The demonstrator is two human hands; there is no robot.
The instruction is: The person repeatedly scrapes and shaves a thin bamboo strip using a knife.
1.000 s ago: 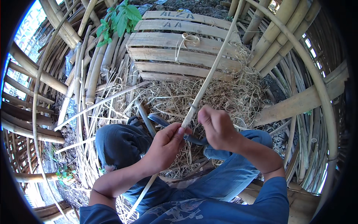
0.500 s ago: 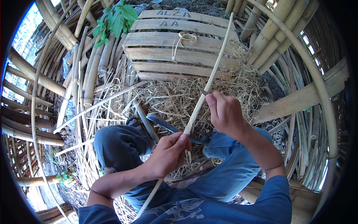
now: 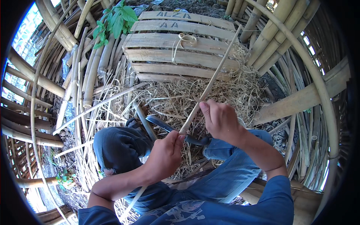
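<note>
One long, pale strip (image 3: 220, 63) runs on a slant in front of you, its far end up by the right edge of the wooden crate (image 3: 165, 56) and its near end passing below your left forearm, across your jeans (image 3: 116, 148). Your left hand (image 3: 165, 155) has its grip clamped around this strip at about knee level, thumb along the top. Your right hand (image 3: 223, 120) sits further up the strip, just to its right, with its grip closed on a small blade (image 3: 197, 99); only the tip shows, poking out on the strip's left side, and your fingers hide the rest. You have both arms bent, with your forearms coming in from either side over your lap.

Between your knees, on the litter of curly shavings (image 3: 240, 93), lies a long dark tool (image 3: 161, 124) with a curved handle, part of it just beyond your left hand. The slatted crate stands past the shavings, and one loose curl (image 3: 186, 38) hangs over its slats. To your left are bamboo poles (image 3: 90, 82) and a leafy green plant (image 3: 123, 18); to your right, a broad bamboo piece (image 3: 300, 97) slants down toward the shavings.
</note>
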